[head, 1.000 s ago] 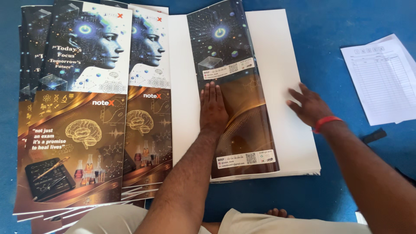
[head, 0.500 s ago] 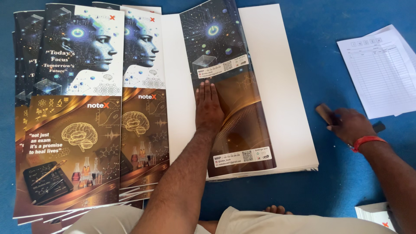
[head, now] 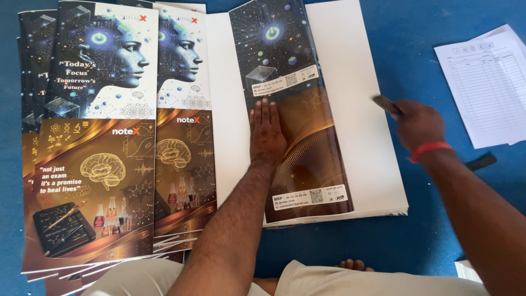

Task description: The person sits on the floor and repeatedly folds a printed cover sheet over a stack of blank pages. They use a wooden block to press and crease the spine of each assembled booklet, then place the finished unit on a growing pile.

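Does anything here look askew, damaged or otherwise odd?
Mostly tidy. The printed cover under the left hand lies slightly slanted on the white paper stack, and the covers at left are fanned unevenly. No damage visible.

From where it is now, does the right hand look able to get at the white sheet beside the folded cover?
Probably yes: the right hand, holding a small dark tool, hovers at the white sheet's right edge, nothing between them.

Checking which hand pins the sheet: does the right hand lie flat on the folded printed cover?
No, the left hand lies flat on the folded cover; the right hand holds a small dark tool over the white stack.
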